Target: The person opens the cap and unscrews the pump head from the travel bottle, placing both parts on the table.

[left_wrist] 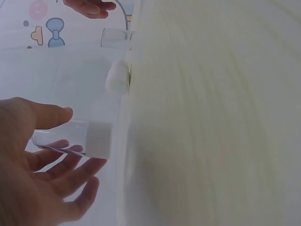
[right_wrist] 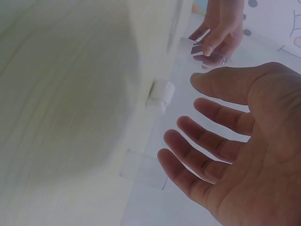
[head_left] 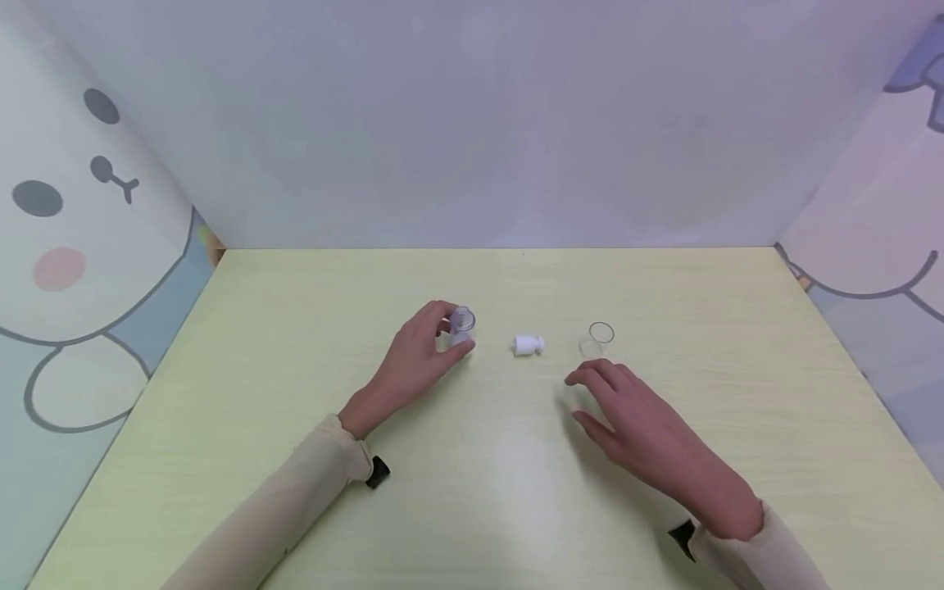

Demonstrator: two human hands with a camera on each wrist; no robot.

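Observation:
My left hand holds a small clear cylinder with a white base between thumb and fingers, upright, base toward the table. Whether that base touches the table I cannot tell. To its right lies a small white piece shaped like a bottle, with a narrower end, on its side. Farther right, a clear open tube stands on the table. Just in front of this tube hovers my right hand, its fingers relaxed and spread, nothing held, palm visible in the right wrist view.
The pale wood-look table ends at a plain light wall at the back. Side panels with cartoon figures flank it left and right. Dark tabs show at both sleeve cuffs.

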